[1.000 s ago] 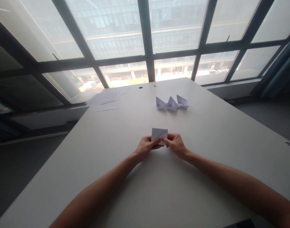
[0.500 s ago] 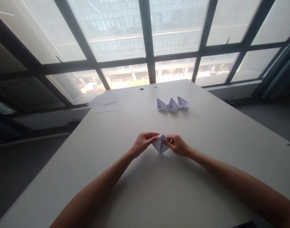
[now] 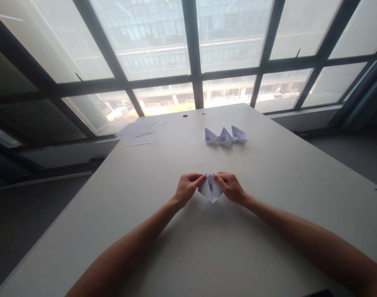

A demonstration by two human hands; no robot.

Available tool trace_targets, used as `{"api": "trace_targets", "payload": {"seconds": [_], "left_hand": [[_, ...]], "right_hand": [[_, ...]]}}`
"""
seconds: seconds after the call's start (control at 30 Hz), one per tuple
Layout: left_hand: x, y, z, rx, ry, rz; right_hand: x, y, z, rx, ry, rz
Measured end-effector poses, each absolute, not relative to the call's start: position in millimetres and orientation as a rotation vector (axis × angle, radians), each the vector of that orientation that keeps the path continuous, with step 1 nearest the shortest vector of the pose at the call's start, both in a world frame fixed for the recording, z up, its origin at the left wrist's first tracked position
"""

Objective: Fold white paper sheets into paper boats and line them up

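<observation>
A folded piece of white paper (image 3: 212,195) is held between my two hands just above the table, its lower corner pointing toward me. My left hand (image 3: 188,186) pinches its left upper flap between thumb and fingers. On the other side, my right hand (image 3: 232,187) grips the right upper flap the same way. The two flaps stand apart, with a gap down the middle and an inner paper point showing at the top. Beyond my hands, three folded paper boats (image 3: 226,138) stand side by side in a row.
The white table (image 3: 163,165) stretches to the windows (image 3: 157,41). Loose paper sheets (image 3: 140,134) lie at its far left. Near the far edge is a dark round hole (image 3: 185,116). A dark object (image 3: 319,293) shows at the bottom right edge.
The two flaps of the folded paper have been drawn apart at the top, opening the middle gap. My left hand has shifted slightly right, its thumb now on the flap's upper tip.
</observation>
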State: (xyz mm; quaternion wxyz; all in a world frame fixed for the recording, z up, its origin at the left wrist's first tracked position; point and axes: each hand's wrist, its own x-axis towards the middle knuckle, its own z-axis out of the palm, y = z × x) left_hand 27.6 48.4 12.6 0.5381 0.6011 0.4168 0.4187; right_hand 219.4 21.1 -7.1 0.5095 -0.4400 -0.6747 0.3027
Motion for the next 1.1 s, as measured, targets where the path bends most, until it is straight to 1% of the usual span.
{"api": "trace_targets", "payload": {"seconds": [0.27, 0.4, 0.6, 0.87, 0.97, 1.1], "left_hand": [[27.1, 55.9, 4.0, 1.160, 1.030, 1.294], [26.5, 60.4, -0.6, 1.070, 0.967, 1.383], [28.4, 60.1, -2.3, 0.966, 0.762, 1.377], [29.8, 57.1, -1.1, 0.874, 0.685, 1.334], [30.0, 55.8, 0.3, 0.886, 0.670, 1.340], [26.8, 52.1, 6.3, 1.074, 0.628, 1.360]], "right_hand": [[227.4, 28.5, -8.0, -1.040, -1.328, 0.683], [233.7, 36.1, -12.7, -1.028, -1.181, 0.693], [235.6, 41.8, -20.4, -0.972, -0.938, 0.802], [232.9, 42.2, -21.2, -0.873, -0.706, 0.989], [233.0, 42.5, -22.4, -0.904, -0.735, 0.978], [237.5, 40.5, -19.1, -0.886, -0.888, 0.858]]}}
